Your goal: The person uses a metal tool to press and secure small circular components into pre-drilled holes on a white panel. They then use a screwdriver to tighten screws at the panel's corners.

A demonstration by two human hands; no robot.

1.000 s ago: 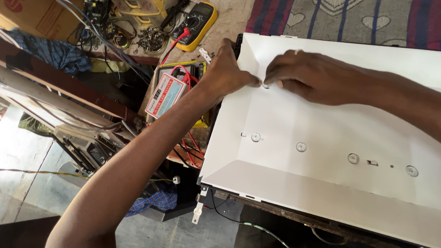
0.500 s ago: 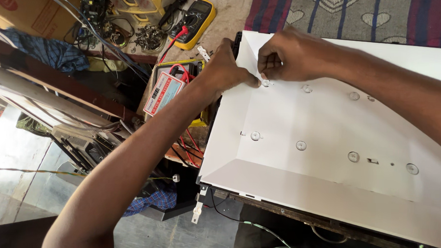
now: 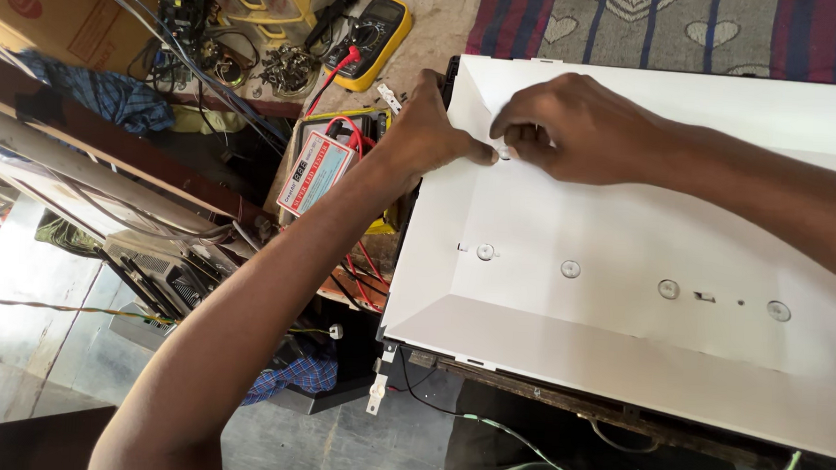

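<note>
Both of your hands meet at the far left corner of the white reflector sheet (image 3: 625, 225), which lies flat in the open panel on the worktop (image 3: 561, 401). Left hand (image 3: 427, 137): thumb and fingertips pressed down on the sheet's raised edge, not wrapped round anything. Right hand (image 3: 573, 129): fingers pinched together on a small round lens (image 3: 504, 154) set in the sheet; whether it is gripped or only touched, you cannot tell from here. Step in hand looks like working that one lens at the corner; the next move would call for a steady hold on the sheet with the left while the right keeps a fine fingertip grip. Nearer row of lenses (image 3: 571, 268) sits untouched across the sheet's middle. Outward, left of the panel: a flat rectangular tester (image 3: 315, 172) with a pale blue and red label, red leads over it. Beyond it, a yellow multimeter (image 3: 375, 31). Far top left, a brown cardboard box (image 3: 47, 7) with red print. Striped cloth (image 3: 671, 30) lies behind the panel.
</note>
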